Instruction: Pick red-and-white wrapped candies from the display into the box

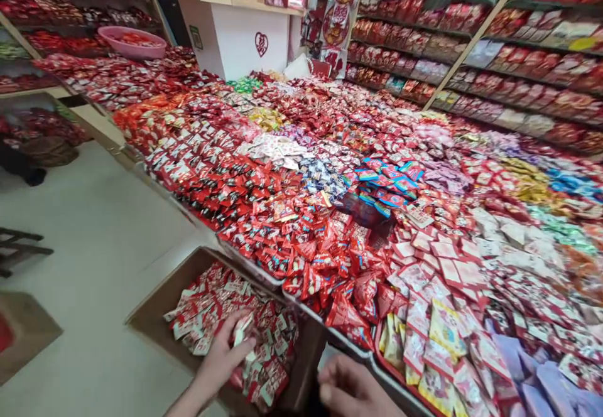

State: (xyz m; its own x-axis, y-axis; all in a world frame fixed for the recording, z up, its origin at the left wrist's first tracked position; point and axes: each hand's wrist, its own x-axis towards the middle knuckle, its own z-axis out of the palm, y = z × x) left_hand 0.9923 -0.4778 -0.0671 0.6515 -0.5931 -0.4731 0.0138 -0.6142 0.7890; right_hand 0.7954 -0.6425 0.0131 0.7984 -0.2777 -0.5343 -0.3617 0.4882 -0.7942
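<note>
My left hand (225, 355) reaches into a cardboard box (155, 297) full of small red-and-white wrapped candies (211, 301). Its fingers and thumb are closed around a few of these candies, with a pale wrapper (242, 334) showing between them. At the table's front edge, right of the box, my right hand (353, 387) is curled with its fingertips together. What it holds, if anything, is hidden. Just beyond that hand lie red triangular candy packets (346, 309) and yellow-and-pink packets (445, 328) in the front bins of the table.
Candies in many colours cover the wide table, with blue-and-red packets (391, 178) heaped mid-table. A pink basin (132, 41) stands at the far left. Stocked shelves (414, 43) line the back right. A dark stool (21, 244) and another carton (28, 332) are on the floor.
</note>
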